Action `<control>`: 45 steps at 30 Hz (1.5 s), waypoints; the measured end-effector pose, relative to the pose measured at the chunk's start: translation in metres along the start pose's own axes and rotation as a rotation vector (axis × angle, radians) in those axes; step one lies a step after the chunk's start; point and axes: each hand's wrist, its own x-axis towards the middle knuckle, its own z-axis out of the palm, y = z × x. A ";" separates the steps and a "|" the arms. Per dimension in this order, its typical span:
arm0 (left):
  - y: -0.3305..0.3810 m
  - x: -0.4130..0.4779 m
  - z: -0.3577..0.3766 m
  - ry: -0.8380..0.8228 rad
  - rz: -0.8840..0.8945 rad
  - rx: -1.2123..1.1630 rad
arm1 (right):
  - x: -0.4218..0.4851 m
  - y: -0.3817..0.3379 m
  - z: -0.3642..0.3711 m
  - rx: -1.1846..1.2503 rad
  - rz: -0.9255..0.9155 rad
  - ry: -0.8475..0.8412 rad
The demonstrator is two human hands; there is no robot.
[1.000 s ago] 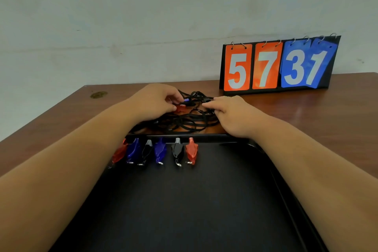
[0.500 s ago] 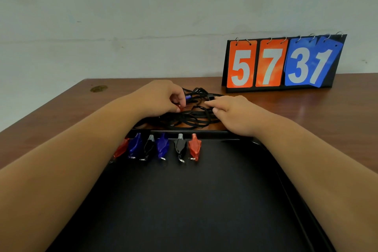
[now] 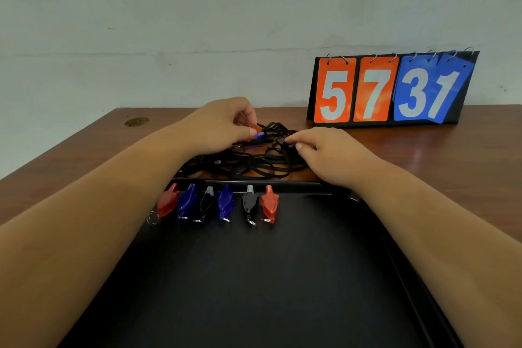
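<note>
A tangle of black lanyard cords (image 3: 254,164) lies on the wooden table just beyond a black tray (image 3: 254,277). My left hand (image 3: 223,124) pinches a small red whistle (image 3: 257,129) at the top of the tangle, with a blue one (image 3: 260,137) right under it. My right hand (image 3: 327,152) pinches a black clasp (image 3: 284,141) on a cord. Several whistles, red (image 3: 269,203), black (image 3: 250,203) and blue (image 3: 225,202), lie in a row along the tray's far edge.
A flip scoreboard (image 3: 392,89) reading 57 and 31 stands at the back right against the wall. The brown table (image 3: 452,167) runs left and right of the tray. A small round mark (image 3: 137,121) sits at the table's back left.
My left hand has lifted slightly and now shows a red whistle in its fingertips. My right hand stays on the cord clasp. The camera view shifted a little.
</note>
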 end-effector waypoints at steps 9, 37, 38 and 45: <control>0.006 -0.004 -0.003 0.032 -0.004 -0.047 | 0.001 0.000 0.001 0.015 0.002 -0.024; 0.018 -0.015 -0.020 -0.018 0.028 -0.112 | -0.010 -0.008 -0.010 0.306 0.024 0.299; 0.018 -0.016 -0.020 -0.018 0.027 -0.122 | -0.010 -0.009 -0.009 0.298 0.027 0.292; 0.023 -0.020 -0.025 0.032 0.026 -0.143 | -0.008 -0.010 -0.010 0.470 0.056 0.330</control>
